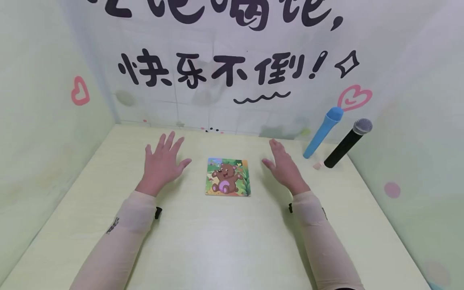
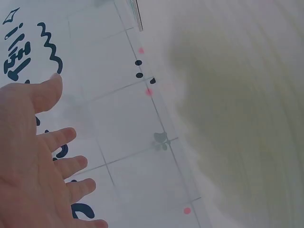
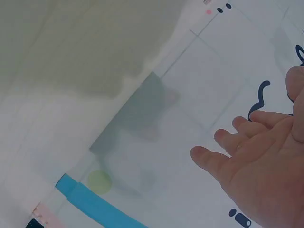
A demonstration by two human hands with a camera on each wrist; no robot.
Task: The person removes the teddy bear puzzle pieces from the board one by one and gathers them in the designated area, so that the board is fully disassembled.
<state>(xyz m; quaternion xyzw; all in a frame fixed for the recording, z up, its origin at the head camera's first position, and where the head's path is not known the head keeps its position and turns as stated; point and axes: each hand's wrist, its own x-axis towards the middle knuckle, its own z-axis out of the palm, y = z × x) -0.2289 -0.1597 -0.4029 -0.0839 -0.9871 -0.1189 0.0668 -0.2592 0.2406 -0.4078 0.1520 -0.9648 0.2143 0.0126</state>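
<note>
My left hand (image 1: 162,164): fingers spread, holding nothing | my right hand (image 1: 285,168): fingers straight, thumb apart, likewise free | thin, square, brown-bear picture card (image 1: 227,177): flat on pale wood-grain table (image 1: 224,241), between my hands, touching neither; no clear long axis, neither hand plainly nearer

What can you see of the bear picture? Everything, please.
The bear picture is a thin, nearly square, stiff-looking panel, lying flat and face up on the table. Printed on it is a brown bear with a purple belly, arms spread, among green leaves. It lies between the left hand and right hand; neither touches it.
</note>
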